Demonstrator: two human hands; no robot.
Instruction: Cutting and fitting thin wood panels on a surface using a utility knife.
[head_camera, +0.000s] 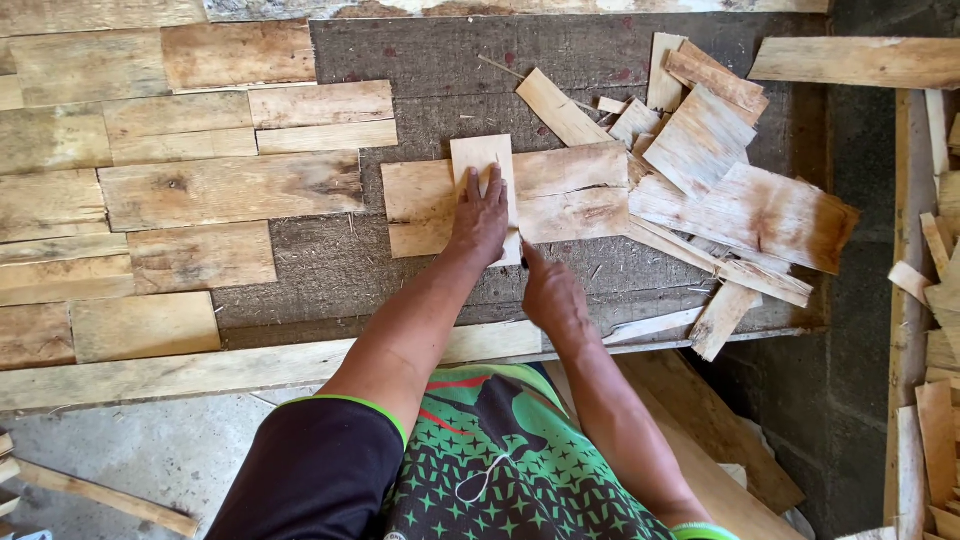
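The left hand (480, 218) lay flat, fingers spread, pressing a small pale wood piece (484, 165) down onto a wider plank (560, 195); it gripped nothing, only held by downward pressure. That small piece stood upright across the plank, near the plank's middle, its top edge reaching past the plank's far edge. The right hand (552, 295) was curled closed just beside the plank's near edge, pinching a thin dark tool (524, 260) whose tip met the small piece's lower right corner; whether it was a pencil or a blade could not be told. To the right of the plank a heap of wood offcuts (720, 190) overlapped it. To the left of the plank lay fitted boards (180, 190) set in rows. All rested on a dark worktop (330, 265).

As a judgement: with only flat-palm pressure, the small piece could slide on the plank if the tool dragged sideways, spoiling the line. The left fingers sat close to the tool's path, so a slip could catch them
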